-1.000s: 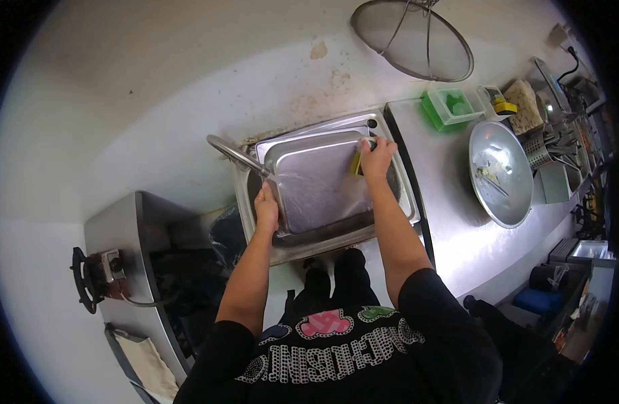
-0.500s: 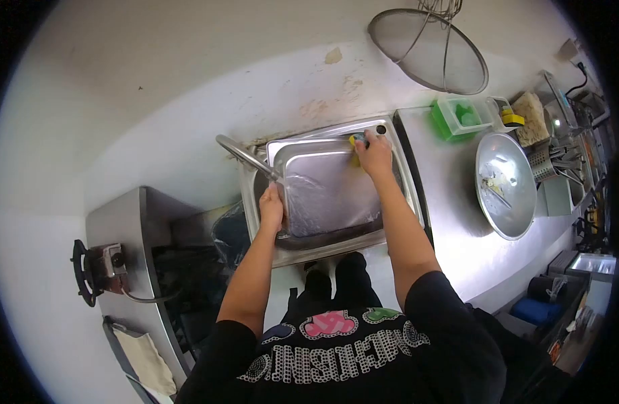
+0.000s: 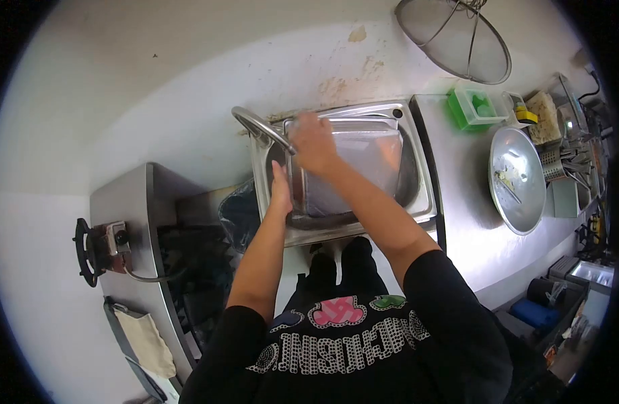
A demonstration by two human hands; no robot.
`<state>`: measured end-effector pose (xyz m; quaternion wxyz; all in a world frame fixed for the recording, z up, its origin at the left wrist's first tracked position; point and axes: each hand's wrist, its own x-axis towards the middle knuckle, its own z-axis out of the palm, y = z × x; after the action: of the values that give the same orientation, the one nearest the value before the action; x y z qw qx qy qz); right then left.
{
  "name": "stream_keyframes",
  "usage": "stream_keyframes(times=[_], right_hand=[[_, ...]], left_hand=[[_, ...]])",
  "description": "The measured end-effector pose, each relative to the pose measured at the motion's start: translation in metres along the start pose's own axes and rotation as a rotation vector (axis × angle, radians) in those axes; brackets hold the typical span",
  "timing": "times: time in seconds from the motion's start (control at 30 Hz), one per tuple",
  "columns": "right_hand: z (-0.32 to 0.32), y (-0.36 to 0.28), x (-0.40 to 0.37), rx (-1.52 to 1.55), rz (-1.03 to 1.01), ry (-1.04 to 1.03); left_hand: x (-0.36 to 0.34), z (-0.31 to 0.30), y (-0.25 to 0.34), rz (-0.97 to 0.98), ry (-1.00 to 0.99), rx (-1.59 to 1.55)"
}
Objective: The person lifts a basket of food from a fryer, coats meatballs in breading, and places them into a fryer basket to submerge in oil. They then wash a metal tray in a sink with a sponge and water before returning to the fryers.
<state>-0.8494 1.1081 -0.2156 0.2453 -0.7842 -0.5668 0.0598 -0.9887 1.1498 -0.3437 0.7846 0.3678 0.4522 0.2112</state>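
Observation:
A rectangular metal tray (image 3: 353, 168), wet and streaked, lies tilted in the stainless steel sink (image 3: 427, 195). My left hand (image 3: 280, 190) grips its left rim, thumb up, with the other fingers mostly hidden. Over the tray's far left corner, my right hand (image 3: 314, 145) is curled and smeared by motion. The yellow sponge seen in it half a second ago is covered by the hand now. Just beside my right hand arches the metal faucet (image 3: 255, 124).
On the steel counter (image 3: 457, 175) to the right sit a large metal bowl (image 3: 514, 202) with scraps inside and a green-and-clear plastic container (image 3: 474, 111). A round strainer (image 3: 457, 40) hangs on the wall. A steel unit with a burner (image 3: 94, 252) stands left.
My right hand has swept left across the tray, from its far right corner to its far left one. My left hand stays at the left rim. The view has shifted slightly.

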Motion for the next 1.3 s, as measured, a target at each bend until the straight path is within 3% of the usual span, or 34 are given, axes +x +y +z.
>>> stream_keyframes(times=[0.03,0.13,0.23,0.33,0.43,0.53,0.63,0.93,1.1,1.2,1.23,1.3], right_hand=[[0.005,-0.006,-0.008,0.063,-0.058,0.018],[0.030,-0.020,-0.034,-0.342,-0.240,-0.190],[0.043,-0.026,-0.067,-0.332,-0.261,-0.112],[0.052,-0.029,-0.094,-0.561,-0.350,-0.205],[0.060,-0.017,-0.117,-0.475,-0.405,-0.281],[0.064,0.000,-0.146,-0.354,-0.418,-0.192],[0.071,0.017,-0.172,-0.088,-0.193,-0.106],[0.069,0.059,-0.167,0.128,0.903,0.240],[0.085,0.117,-0.150,0.059,1.028,0.599],[0.045,0.135,-0.127,0.352,1.184,0.461],[0.044,0.150,-0.115,0.305,1.154,0.517],[0.029,0.176,-0.095,0.393,1.117,0.375]], left_hand=[[-0.005,0.003,0.006,-0.019,-0.086,-0.041],[-0.021,0.016,0.031,-0.056,-0.171,-0.093],[-0.024,0.011,0.044,-0.264,-0.155,-0.235],[-0.004,0.000,0.034,-0.362,-0.091,-0.031],[0.011,-0.008,0.012,-0.204,-0.084,0.117],[0.009,0.000,0.008,-0.190,0.015,0.180],[0.016,-0.002,-0.001,-0.137,-0.027,0.096],[0.019,0.003,-0.014,-0.101,0.065,0.018],[0.028,-0.005,-0.014,0.011,0.096,0.176],[0.017,0.003,-0.009,0.030,0.160,0.147],[0.013,0.005,-0.008,0.056,0.161,0.158],[0.008,0.005,-0.007,0.054,0.171,0.074]])
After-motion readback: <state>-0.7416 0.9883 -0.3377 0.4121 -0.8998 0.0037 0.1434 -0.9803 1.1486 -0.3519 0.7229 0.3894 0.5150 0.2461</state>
